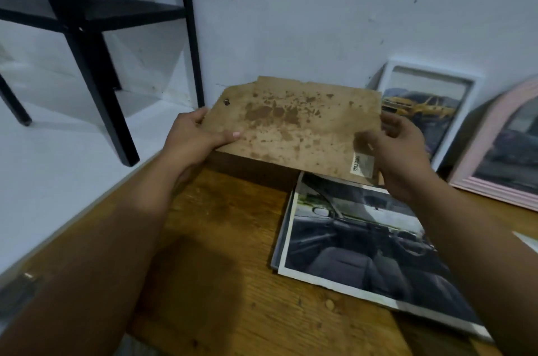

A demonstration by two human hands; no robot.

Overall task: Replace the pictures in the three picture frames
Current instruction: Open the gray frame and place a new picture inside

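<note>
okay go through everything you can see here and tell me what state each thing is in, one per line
Backing board: stained, lifted off the table, held by both hands.
Left hand: grips the board's left edge.
Right hand: holds the board's right edge; blurred.
Car interior print: loose, flat on the table.
White frame: leaning on the wall, taxi picture inside.
Pink frame: leaning, picture inside.

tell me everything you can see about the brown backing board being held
The backing board is a thin brown fibreboard sheet, blotched with darker stains, with a small hole near its left corner, a notched top edge and a barcode sticker at lower right. It is held tilted above the wooden table; the left hand grips its left edge, the right hand its right edge.
</note>
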